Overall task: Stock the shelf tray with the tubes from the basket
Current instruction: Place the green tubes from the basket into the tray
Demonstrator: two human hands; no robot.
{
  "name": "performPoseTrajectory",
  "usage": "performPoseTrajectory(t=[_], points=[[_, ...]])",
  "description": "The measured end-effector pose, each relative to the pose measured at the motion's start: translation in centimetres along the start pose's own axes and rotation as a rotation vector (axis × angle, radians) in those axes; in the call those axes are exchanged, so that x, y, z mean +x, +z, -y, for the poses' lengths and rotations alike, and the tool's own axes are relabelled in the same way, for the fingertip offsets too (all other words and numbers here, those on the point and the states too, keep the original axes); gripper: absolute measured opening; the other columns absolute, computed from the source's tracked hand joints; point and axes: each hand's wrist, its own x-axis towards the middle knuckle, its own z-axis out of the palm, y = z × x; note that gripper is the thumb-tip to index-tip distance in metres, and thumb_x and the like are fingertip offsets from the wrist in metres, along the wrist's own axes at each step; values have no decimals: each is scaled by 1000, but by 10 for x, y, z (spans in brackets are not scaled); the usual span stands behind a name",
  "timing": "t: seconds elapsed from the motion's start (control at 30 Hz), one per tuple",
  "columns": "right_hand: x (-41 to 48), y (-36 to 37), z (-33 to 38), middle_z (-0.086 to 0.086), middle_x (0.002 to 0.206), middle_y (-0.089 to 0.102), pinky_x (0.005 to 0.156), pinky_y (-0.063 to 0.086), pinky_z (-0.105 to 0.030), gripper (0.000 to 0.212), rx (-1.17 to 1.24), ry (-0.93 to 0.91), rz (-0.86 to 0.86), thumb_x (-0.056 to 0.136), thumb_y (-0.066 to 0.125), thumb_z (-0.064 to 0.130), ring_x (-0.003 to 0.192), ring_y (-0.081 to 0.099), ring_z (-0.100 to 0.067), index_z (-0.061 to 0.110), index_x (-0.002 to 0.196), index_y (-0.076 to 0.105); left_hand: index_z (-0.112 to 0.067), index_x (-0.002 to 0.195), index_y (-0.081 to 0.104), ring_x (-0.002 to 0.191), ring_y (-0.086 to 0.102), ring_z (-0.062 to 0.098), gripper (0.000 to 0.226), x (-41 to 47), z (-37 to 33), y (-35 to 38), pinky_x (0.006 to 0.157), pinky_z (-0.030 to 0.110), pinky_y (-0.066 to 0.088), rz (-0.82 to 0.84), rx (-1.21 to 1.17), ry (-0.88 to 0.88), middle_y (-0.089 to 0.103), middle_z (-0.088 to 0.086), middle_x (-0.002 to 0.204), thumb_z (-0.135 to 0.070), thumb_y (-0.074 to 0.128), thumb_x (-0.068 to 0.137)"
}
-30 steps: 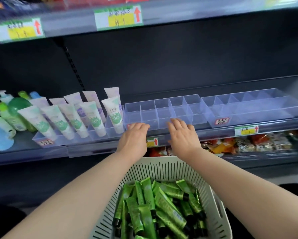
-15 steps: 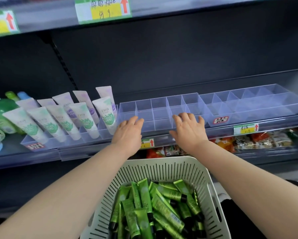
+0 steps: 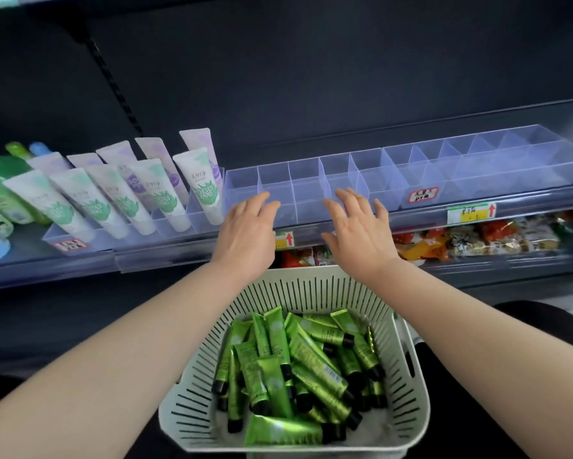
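A white slotted basket (image 3: 315, 286) sits low in the middle, holding several green tubes (image 3: 298, 369) with black caps. Above it on the shelf stands a clear divided tray (image 3: 306, 175) with bare compartments. My left hand (image 3: 245, 236) and my right hand (image 3: 358, 230) hover at the tray's front edge, fingers spread and relaxed, holding nothing. Both hands are above the basket's far rim.
Left of the tray, several white tubes (image 3: 159, 190) with green and purple labels lean in another clear tray. Green and blue bottles (image 3: 0, 193) stand at far left. A second clear divided tray (image 3: 497, 160) lies to the right. Snack packets (image 3: 477, 240) fill the shelf below.
Both hands have lifted slightly off the tray's front edge and their fingers have spread. The view has tilted down, showing more of the basket.
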Motion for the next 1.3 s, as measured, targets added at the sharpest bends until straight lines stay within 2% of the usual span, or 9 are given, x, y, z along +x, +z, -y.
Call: performPoseTrajectory(t=[0.07, 0.13, 0.33, 0.43, 0.6, 0.73, 0.93, 1.03, 1.3], points=[[-13, 11, 6, -8, 133, 52, 94, 40, -50, 47, 48, -78, -104, 83, 66, 24, 122, 49, -30, 16, 127, 54, -12, 133, 52, 125, 44, 27, 45, -15, 1, 8, 107, 43, 37, -65, -63, 84, 48, 5, 139, -2, 55, 89], [-28, 27, 12, -4, 116, 60, 81, 45, -43, 39, 88, -133, -104, 78, 67, 18, 103, 58, -30, 18, 117, 62, -13, 124, 60, 116, 50, 25, 37, -33, 3, 21, 98, 43, 44, -11, -119, 112, 57, 3, 126, -3, 54, 90], [-70, 82, 34, 3, 119, 57, 87, 50, -36, 39, 260, -135, 593, 87, 53, 7, 108, 57, -23, 29, 119, 58, -25, 116, 64, 112, 55, 16, 24, -83, 20, 69, 94, 33, 46, 449, -148, -101, 61, -5, 120, -19, 52, 96], [-85, 105, 48, -3, 123, 56, 83, 53, -36, 48, 251, -74, 734, 87, 51, 1, 106, 59, -25, 27, 128, 51, -23, 115, 65, 107, 59, 14, 23, -98, 31, 82, 94, 33, 48, 497, -199, -188, 64, -4, 117, -19, 54, 94], [-95, 126, 64, -11, 125, 50, 84, 51, -40, 43, 267, 80, 748, 91, 48, 3, 108, 57, -31, 13, 133, 42, -21, 115, 65, 102, 60, 8, 21, -111, 38, 92, 91, 22, 48, 477, -269, -241, 65, -6, 115, -21, 56, 95], [-94, 132, 68, -13, 110, 61, 73, 49, -36, 31, 369, 240, 773, 95, 43, 8, 98, 60, -30, 11, 126, 44, -21, 115, 65, 103, 59, 7, 21, -114, 39, 94, 93, 22, 47, 461, -302, -265, 64, -7, 115, -21, 58, 95], [-108, 128, 76, -13, 127, 48, 87, 50, -35, 37, 438, 179, 867, 97, 51, 19, 105, 58, -29, 12, 131, 39, -22, 116, 64, 104, 60, 8, 22, -117, 33, 97, 95, 29, 51, 482, -322, -271, 63, -7, 117, -20, 57, 95], [-109, 125, 80, -11, 137, 37, 82, 55, -39, 51, 452, 153, 859, 96, 53, 19, 100, 61, -31, 24, 142, 32, -22, 115, 65, 106, 60, 9, 22, -118, 31, 97, 96, 32, 50, 485, -331, -285, 63, -7, 118, -20, 58, 94], [-101, 109, 70, -3, 117, 54, 77, 42, -28, 36, 473, 182, 872, 90, 63, 32, 96, 52, -19, 18, 120, 50, -22, 113, 66, 102, 61, 11, 21, -119, 27, 90, 94, 35, 51, 550, -321, -294, 64, -6, 113, -18, 56, 95]])
